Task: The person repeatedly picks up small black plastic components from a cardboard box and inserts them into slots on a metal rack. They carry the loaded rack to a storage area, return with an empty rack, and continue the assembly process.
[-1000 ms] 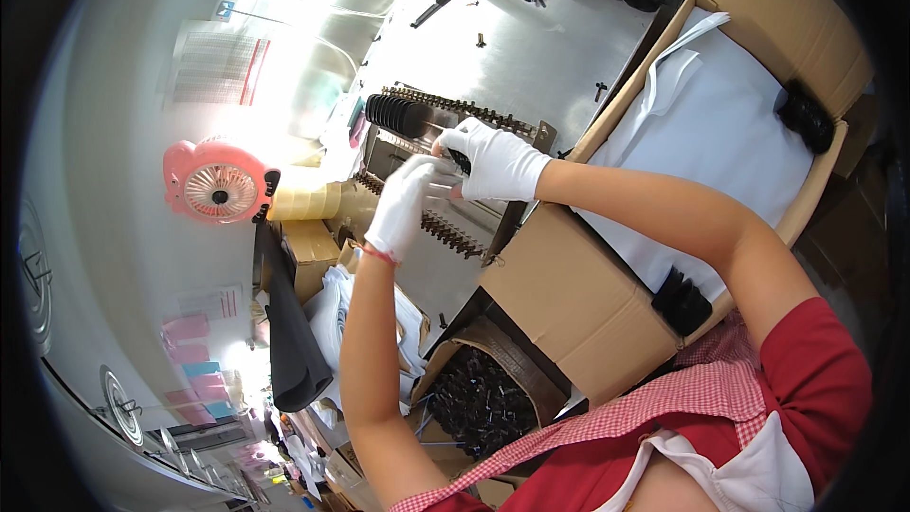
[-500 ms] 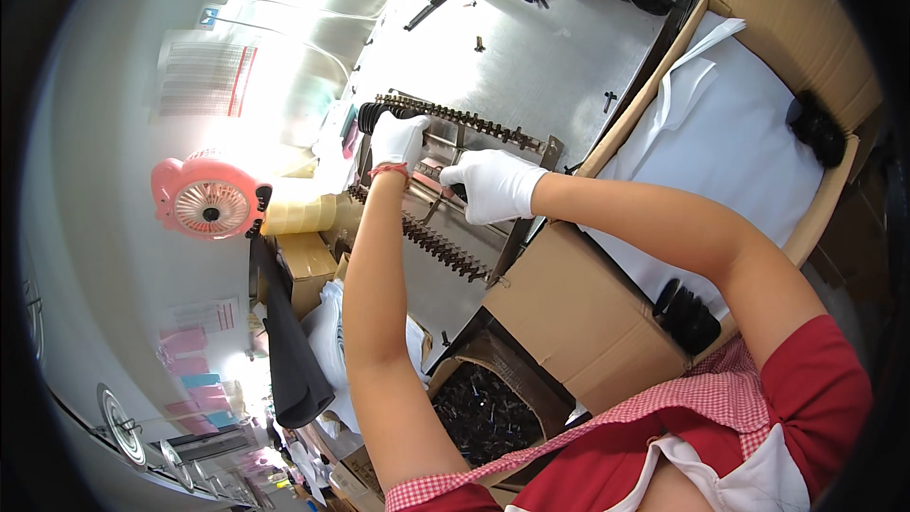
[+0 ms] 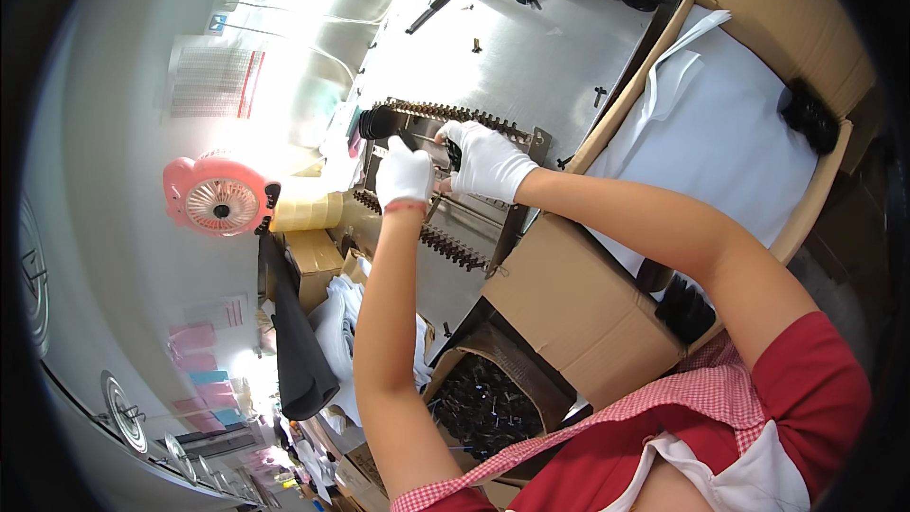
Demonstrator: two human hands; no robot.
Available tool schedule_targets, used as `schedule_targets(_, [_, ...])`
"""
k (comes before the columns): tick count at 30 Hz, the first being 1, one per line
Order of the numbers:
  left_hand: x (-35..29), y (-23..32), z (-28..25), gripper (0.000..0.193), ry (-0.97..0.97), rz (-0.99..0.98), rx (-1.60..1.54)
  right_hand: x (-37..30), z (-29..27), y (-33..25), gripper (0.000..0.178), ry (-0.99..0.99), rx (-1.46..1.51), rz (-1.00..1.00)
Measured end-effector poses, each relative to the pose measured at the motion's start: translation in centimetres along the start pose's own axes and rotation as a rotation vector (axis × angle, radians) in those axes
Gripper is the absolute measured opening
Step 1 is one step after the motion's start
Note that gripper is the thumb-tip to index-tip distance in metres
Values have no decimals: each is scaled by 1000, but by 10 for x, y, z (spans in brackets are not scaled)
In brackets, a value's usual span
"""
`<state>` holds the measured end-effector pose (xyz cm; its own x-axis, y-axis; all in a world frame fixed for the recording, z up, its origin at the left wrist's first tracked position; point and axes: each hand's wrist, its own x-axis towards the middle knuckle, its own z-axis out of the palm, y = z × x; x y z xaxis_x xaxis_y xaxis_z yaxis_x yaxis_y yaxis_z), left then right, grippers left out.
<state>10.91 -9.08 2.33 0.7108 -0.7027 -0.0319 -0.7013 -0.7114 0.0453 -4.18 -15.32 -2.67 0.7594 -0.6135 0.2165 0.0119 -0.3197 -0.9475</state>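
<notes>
Both my hands wear white gloves and work over a metal rack [image 3: 512, 215] with toothed brown bars along its two long sides. My left hand [image 3: 405, 176] is closed at the rack's left end, with a small black piece at its fingertips. Just beyond it a stack of round black parts [image 3: 376, 122] lies on the rack. My right hand [image 3: 488, 163] curls round a black part [image 3: 454, 154], only partly visible between thumb and fingers. Exact shapes of the held pieces are too small to tell.
An open carton [image 3: 626, 85] with white sheets and black bundles stands at right. Nearer me is a box of small black pieces [image 3: 483, 398]. A pen [image 3: 429, 12] and loose screws lie on the metal table [image 3: 540, 47]. A pink fan [image 3: 220, 195] is at left.
My left hand has drawn back from the stack of round black parts toward me. My right hand has shifted slightly away from me, and its fingers have come nearer the left hand.
</notes>
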Motion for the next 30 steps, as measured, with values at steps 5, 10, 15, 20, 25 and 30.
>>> schedule_targets(5, [-63, 13, -1, 39, -385, -59, -1113, 0, -4, 8, 75, -75, 24, -162])
schedule_targets(10, [12, -19, -40, 34, -431, -15, -661, -1, -11, 13, 60, -182, -186, -15])
schedule_targets(15, [99, -102, 3, 55, 498, 495, -12, 3, -8, -7, 58, -424, -132, 2])
schedule_targets(20, [106, -34, -13, 58, 186, 159, 169, 7, -16, 3, 42, -456, -96, 7])
schedule_targets(25, [94, -4, -16, 24, -118, 32, -138, 2, -10, 5, 37, -406, -140, -82])
schedule_targets(30, [121, -16, 5, 33, 208, 62, 562, -3, -8, 3, 37, -330, -116, -115])
